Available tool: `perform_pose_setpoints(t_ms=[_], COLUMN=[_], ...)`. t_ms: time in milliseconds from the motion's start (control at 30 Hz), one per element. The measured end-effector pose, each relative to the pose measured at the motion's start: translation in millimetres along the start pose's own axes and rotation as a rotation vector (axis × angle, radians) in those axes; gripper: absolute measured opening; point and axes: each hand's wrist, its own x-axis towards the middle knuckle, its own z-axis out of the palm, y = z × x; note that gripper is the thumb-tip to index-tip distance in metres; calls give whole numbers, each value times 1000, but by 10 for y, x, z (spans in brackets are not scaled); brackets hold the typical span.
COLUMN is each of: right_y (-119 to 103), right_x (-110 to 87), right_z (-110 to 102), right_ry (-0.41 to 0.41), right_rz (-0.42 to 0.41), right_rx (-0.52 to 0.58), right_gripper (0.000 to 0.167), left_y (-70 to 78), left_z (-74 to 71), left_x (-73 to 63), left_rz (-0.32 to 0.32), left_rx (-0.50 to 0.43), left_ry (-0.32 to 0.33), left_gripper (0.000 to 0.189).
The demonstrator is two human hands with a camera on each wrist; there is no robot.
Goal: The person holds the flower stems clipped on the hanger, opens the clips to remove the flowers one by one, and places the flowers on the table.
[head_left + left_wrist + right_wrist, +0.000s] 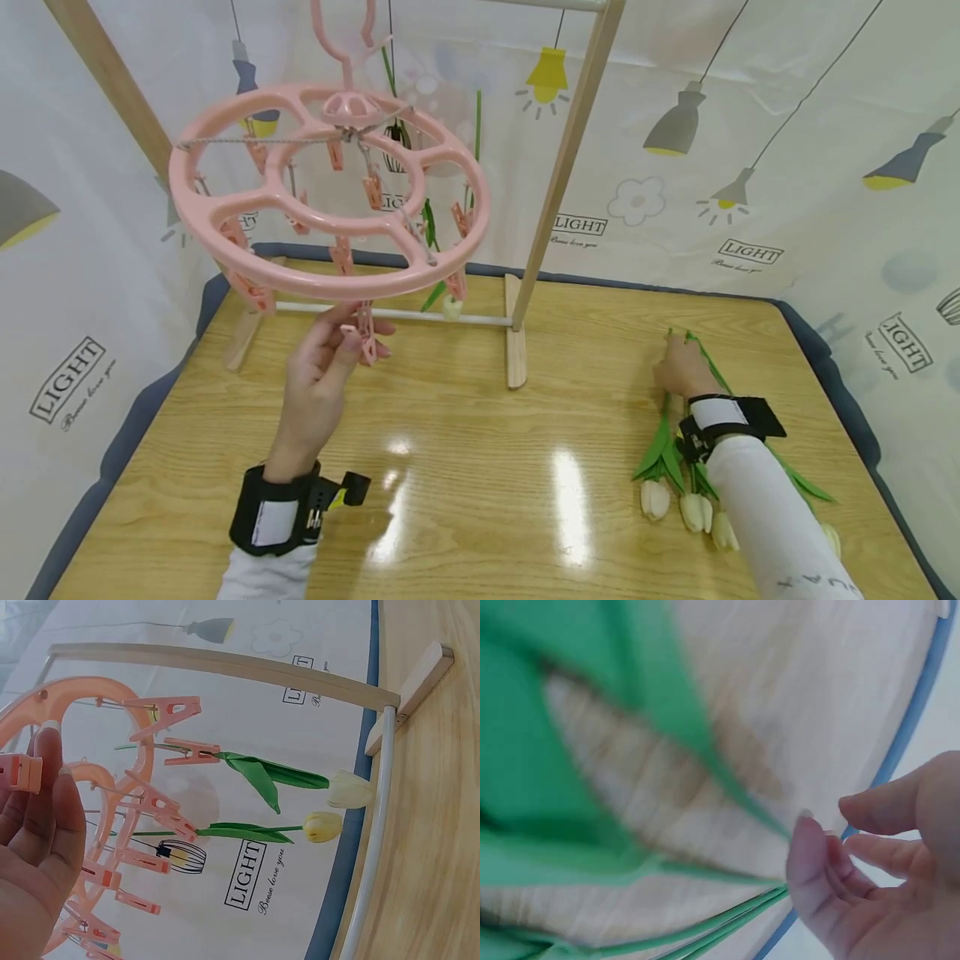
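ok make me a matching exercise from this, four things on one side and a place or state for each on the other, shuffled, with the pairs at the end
Things
1. left hand
2. right hand
3. round hanger
4. loose tulips

Places and states
A. lying on the wooden table, whitish heads toward the near edge
B. holding a clip
C. pink, its spoked ring above the table
D. at the ends of the green stems

Pairs: 1-B, 2-D, 3-C, 4-A

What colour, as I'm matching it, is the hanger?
The hanger is pink, clearest in the head view.
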Motion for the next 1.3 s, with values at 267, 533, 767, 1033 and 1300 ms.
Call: perform_pose_setpoints(t_ms=[267, 533, 767, 1033, 1300], right_y=[-322, -868, -1230, -1715, -2057], right_x=[6, -65, -169, -258, -187], right_z=[-66, -102, -84, -177, -229], right_ry=[104, 77, 22, -86, -132], right_rz=[-193, -340, -500, -600, -584], right_rx=[173, 236, 274, 398, 550], right_gripper=[48, 39, 32, 45, 75], left_y=[67, 96, 69, 52, 67], left_z=[-8, -27, -50, -34, -29], left_x=[-7, 3, 20, 29, 23], left_rz=[-6, 37, 82, 84, 62], left_rx=[-68, -246, -365, -396, -386], left_ry=[-5, -30, -44, -42, -40], left_gripper=[36, 34, 34, 34, 34])
